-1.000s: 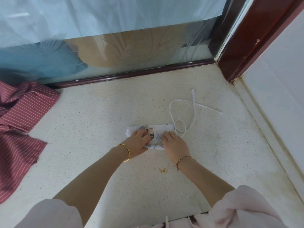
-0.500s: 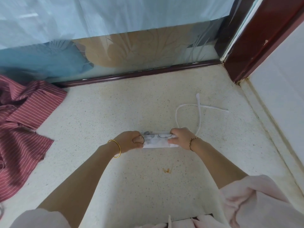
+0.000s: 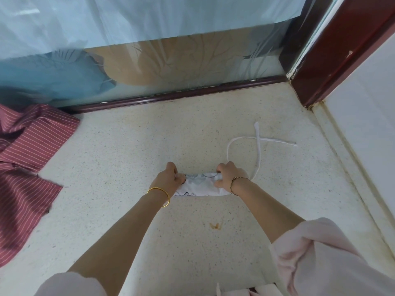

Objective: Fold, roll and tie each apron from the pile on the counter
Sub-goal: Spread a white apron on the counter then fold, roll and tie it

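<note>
Both hands clamp the rolled white printed apron [image 3: 202, 184] mid-worktop [image 3: 139, 146]: left hand [image 3: 168, 181] curled round its left end, right hand [image 3: 229, 177] round its right end, probably to keep the roll tight before tying. White tie strap [image 3: 258, 150] trails in a loose crossed loop behind and right of the roll. Red striped aprons [image 3: 27, 163] lie well left of the roll; the wall edge is nearer on its right, though strap room looks adequate.

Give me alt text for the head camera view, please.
A left hand and right hand grip the ends of a rolled white printed apron on a speckled beige counter; its white ties trail right. A red striped cloth lies left.
</note>
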`<state>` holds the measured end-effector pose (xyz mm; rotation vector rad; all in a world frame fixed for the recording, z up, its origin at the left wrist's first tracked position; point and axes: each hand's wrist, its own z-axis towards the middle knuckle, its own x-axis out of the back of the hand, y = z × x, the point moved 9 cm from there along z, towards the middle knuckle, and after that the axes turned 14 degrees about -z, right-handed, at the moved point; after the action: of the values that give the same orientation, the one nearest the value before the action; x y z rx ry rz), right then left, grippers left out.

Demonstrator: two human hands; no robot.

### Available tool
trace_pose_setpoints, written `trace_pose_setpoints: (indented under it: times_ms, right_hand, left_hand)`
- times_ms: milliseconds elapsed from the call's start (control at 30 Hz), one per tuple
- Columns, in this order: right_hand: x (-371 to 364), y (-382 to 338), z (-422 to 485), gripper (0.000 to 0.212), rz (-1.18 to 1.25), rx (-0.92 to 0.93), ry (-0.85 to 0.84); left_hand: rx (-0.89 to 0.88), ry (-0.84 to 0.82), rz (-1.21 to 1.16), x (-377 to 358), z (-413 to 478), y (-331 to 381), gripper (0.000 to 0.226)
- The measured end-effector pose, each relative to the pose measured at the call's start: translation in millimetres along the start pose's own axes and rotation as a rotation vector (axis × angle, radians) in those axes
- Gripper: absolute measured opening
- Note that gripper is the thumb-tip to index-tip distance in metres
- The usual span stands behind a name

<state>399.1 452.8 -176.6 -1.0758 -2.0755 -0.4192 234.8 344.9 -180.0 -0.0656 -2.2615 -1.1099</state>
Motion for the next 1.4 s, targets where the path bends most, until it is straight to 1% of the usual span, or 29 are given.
trace_pose_setpoints:
  times_ms: [100, 167, 200, 233, 267, 300, 333, 367, 433, 467, 533, 600, 667, 733, 767, 833, 867, 967, 1000, 1067, 1133, 1200, 1267, 1333, 1400]
  right_hand:
    - [-1.5, -1.7, 2.6, 0.041, -0.001, -0.056, 0.005]
    - [-1.3, -1.2, 3.8, 0.039, 0.024, -0.085, 0.02]
    - [-1.1, -0.2, 3.5, 0.038, 0.046, -0.095, 0.022]
    - [-1.1, 0.6, 4.3, 0.037, 0.072, -0.103, 0.023]
    - [-0.7, 2.2, 4.5, 0.036, 0.098, -0.109, 0.027]
    - [0.1, 3.4, 4.3, 0.035, 0.118, -0.114, 0.03]
    - [1.4, 4.2, 3.6, 0.034, 0.131, -0.114, 0.036]
    - [2.4, 5.1, 3.0, 0.034, 0.143, -0.114, 0.042]
    - [4.2, 6.8, 1.9, 0.033, 0.171, -0.113, 0.051]
    - [5.2, 6.8, -0.3, 0.033, 0.18, -0.108, 0.056]
    - [7.2, 7.0, -4.2, 0.03, 0.194, -0.101, 0.062]
    - [4.0, 8.9, -7.1, 0.028, 0.226, -0.109, 0.059]
    - [-0.4, 12.3, -9.4, 0.027, 0.286, -0.132, 0.042]
    - [-3.9, 15.6, -11.5, 0.029, 0.397, -0.142, 0.017]
    - [-5.3, 16.6, -11.7, 0.03, 0.455, -0.139, 0.004]
    - [-6.2, 15.7, -15.9, 0.033, 0.49, -0.116, -0.023]
    - [-6.5, 16.8, -19.2, 0.034, 0.497, -0.112, -0.029]
    - [-6.8, 22.5, -27.0, 0.037, 0.572, -0.116, -0.024]
    - [-1.4, 25.5, -29.5, 0.035, 0.614, -0.114, 0.008]
    - [19.3, 36.4, -36.3, 0.027, 0.738, -0.11, 0.142]
    - [44.3, 50.1, -44.9, 0.023, 0.857, -0.109, 0.283]
    - [63.0, 59.1, -52.3, 0.021, 0.88, -0.088, 0.368]
    - [72.7, 58.9, -57.7, 0.02, 0.871, -0.046, 0.383]
    - [77.1, 49.1, -61.7, 0.016, 0.861, 0.024, 0.361]
    - [79.2, 37.0, -62.4, 0.012, 0.794, 0.091, 0.358]
  left_hand:
    - [0.006, 0.02, 0.04, -2.0, 1.6, 2.7, 0.025]
    - [0.041, 0.075, 0.151, 3.5, -0.6, 5.2, 0.03]
    - [-0.035, 0.148, 0.326, 7.9, -2.8, 14.0, 0.031]
    - [-0.18, 0.224, 0.518, 8.4, -6.5, 28.7, 0.03]
    - [-0.362, 0.265, 0.644, 2.8, -14.8, 46.6, 0.03]
    - [-0.557, 0.262, 0.729, -8.8, -24.0, 58.6, 0.032]
    - [-0.684, 0.183, 0.779, -24.3, -33.1, 62.8, 0.034]
    - [-0.731, 0.077, 0.792, -38.0, -38.3, 59.2, 0.038]
    - [-0.666, -0.102, 0.784, -52.4, -40.7, 49.7, 0.059]
    - [-0.626, -0.142, 0.821, -56.5, -38.4, 44.2, 0.068]
    - [-0.606, -0.15, 0.913, -58.8, -32.3, 50.5, 0.071]
    - [-0.605, -0.155, 1.014, -61.5, -25.6, 59.5, 0.064]
    - [-0.591, -0.228, 1.097, -67.0, -21.3, 63.6, 0.05]
    - [-0.64, -0.212, 1.151, -70.1, -24.1, 71.2, 0.038]
    - [-0.649, -0.201, 1.162, -69.5, -27.3, 71.3, 0.043]
    - [-0.684, -0.183, 1.086, -71.0, -36.3, 71.9, 0.056]
    - [-0.711, -0.189, 1.081, -74.5, -40.4, 70.8, 0.057]
    - [-0.725, -0.211, 1.026, -78.0, -44.3, 71.5, 0.044]
    - [-0.684, -0.236, 0.998, -75.5, -43.5, 70.7, 0.036]
    - [-0.593, -0.151, 0.918, -58.1, -39.7, 74.9, 0.019]
    - [-0.526, -0.048, 0.797, -36.6, -34.3, 77.7, 0.018]
    - [-0.457, -0.005, 0.699, -19.3, -33.9, 77.6, 0.019]
    - [-0.383, 0.008, 0.584, -7.1, -32.4, 76.9, 0.018]
    - [-0.326, 0.033, 0.515, 0.7, -32.4, 78.1, 0.015]
    - [-0.297, 0.059, 0.46, 3.7, -33.4, 79.7, 0.012]
